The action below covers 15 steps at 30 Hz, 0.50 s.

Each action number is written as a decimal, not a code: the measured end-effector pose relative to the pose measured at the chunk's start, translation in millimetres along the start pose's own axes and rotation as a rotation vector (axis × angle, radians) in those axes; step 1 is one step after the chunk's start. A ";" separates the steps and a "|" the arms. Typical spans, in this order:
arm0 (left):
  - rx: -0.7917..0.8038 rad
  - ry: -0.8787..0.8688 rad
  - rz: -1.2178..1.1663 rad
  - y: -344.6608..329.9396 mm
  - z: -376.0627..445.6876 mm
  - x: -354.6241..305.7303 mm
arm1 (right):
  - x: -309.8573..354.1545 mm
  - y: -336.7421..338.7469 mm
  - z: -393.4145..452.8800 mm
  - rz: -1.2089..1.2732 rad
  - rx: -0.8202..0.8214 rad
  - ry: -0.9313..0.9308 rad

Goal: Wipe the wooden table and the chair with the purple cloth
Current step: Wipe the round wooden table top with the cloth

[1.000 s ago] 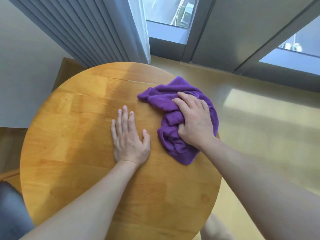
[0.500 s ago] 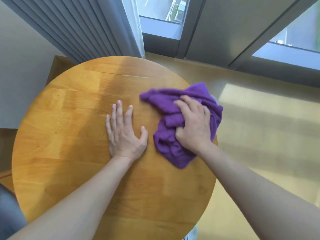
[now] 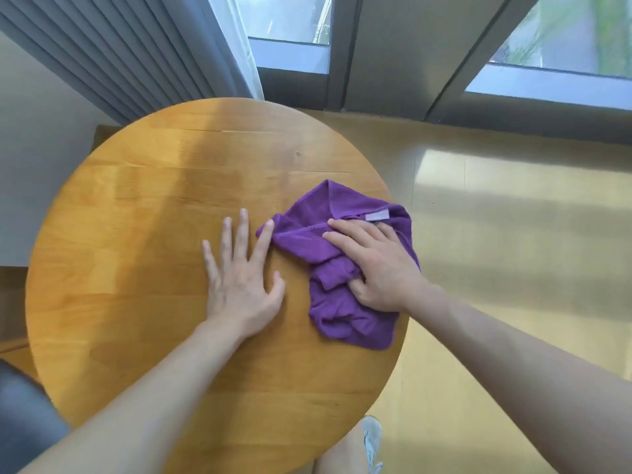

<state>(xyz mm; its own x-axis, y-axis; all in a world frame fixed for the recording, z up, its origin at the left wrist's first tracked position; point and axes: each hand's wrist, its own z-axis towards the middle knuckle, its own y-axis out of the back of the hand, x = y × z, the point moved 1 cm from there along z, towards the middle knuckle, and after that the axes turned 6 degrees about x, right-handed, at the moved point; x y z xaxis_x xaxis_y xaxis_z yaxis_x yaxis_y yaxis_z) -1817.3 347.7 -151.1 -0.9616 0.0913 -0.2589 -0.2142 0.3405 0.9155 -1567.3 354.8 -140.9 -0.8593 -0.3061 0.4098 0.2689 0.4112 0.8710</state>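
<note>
Purple cloth (image 3: pixel 345 268): bunched, lying on the right side of the round wooden table (image 3: pixel 136 251), its right edge at or just over the rim. Long axis runs roughly from the far peak toward you, slightly slanted. A pale label shows near its far right fold.

Your right hand (image 3: pixel 379 268) lies on top of the cloth, fingers extended and pointing left toward the table's centre, thumb tucked into a fold on the near side; call it pressing with a light pinch at the thumb. The unwiped wood lies to the left of those fingers, so the next stroke likely goes that way.

Your left hand (image 3: pixel 239 275) rests flat on the bare top, fingers spread and straight, holding nothing. Its index fingertip touches the cloth's left corner, so it sits in the stroke's path; you may need to lift it.

Hidden: the cloth under your palm; the table's near edge behind your forearms. A grey shape at lower left may be the chair; cannot confirm.
</note>
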 end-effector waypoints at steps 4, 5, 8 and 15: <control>-0.042 0.138 -0.038 -35.2 -59.4 -17.2 | 8.6 -2.4 5.4 0.166 -0.220 -0.309; -0.067 0.186 -0.044 -40.3 -65.4 -21.3 | 22.6 -10.5 2.1 0.212 -0.278 -0.416; -0.121 0.196 -0.019 -46.8 -70.5 -25.2 | 66.0 -41.3 -24.9 0.271 -0.350 -0.576; -0.134 0.173 -0.009 -45.9 -74.0 -26.4 | 65.0 -61.9 -99.2 0.188 -0.171 -0.280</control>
<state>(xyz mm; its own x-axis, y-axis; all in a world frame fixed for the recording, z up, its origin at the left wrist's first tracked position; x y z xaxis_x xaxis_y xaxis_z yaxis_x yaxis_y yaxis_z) -1794.8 260.3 -163.5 -0.9723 -0.0770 -0.2208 -0.2324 0.2122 0.9492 -1596.6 224.2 -141.3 -0.8675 0.0172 0.4972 0.4814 0.2813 0.8301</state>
